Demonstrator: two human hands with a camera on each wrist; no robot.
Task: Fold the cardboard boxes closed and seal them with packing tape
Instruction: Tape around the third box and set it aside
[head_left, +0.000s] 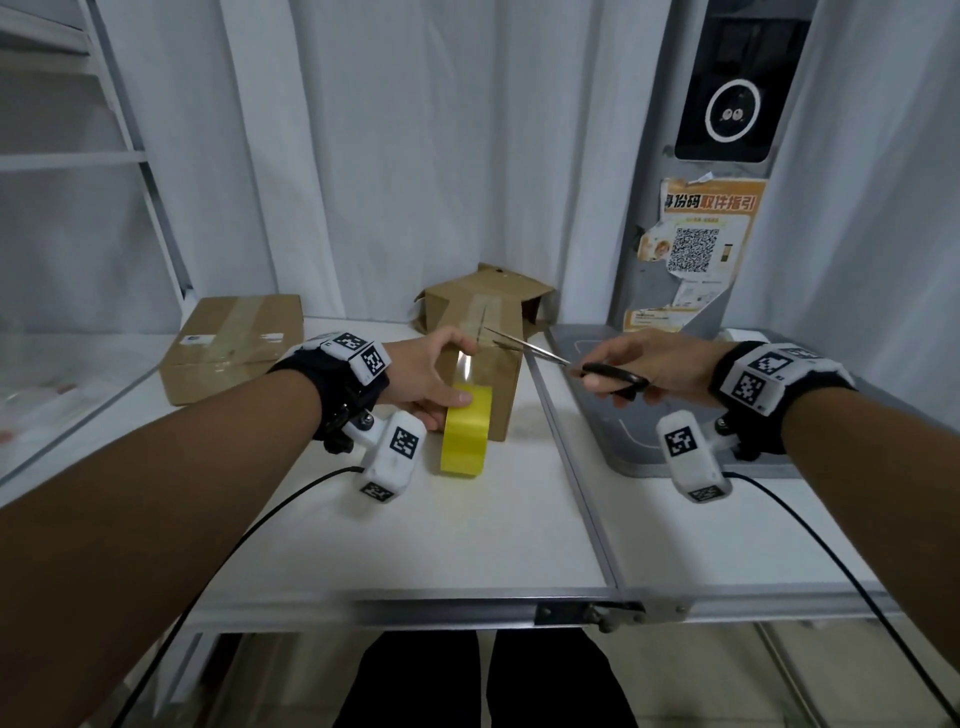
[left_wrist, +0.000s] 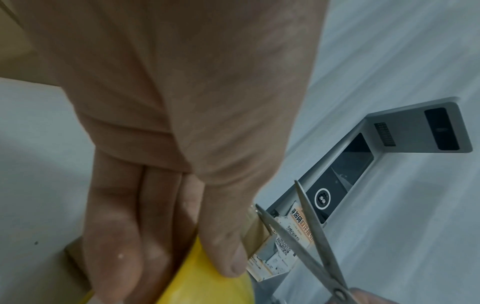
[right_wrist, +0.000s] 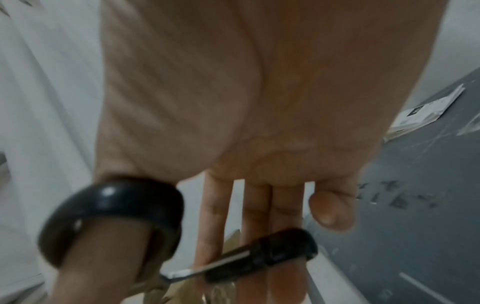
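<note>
At frame centre, my left hand (head_left: 431, 376) gripped the yellow tape roll (head_left: 466, 430) against the upright box (head_left: 480, 353), its strip running up-frame, while my right hand (head_left: 644, 371), nearer, held open-bladed scissors (head_left: 550, 356) across it.

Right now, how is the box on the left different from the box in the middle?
The left box lies flat and low; the middle box stands tall. The left box is shut and taped all along its top; the middle box has flaps sticking out at the back. Nobody touches the left box, while the left hand holds the yellow tape roll against the middle box and the right hand brings open scissors to it. Both are brown cardboard on the white table.
</note>
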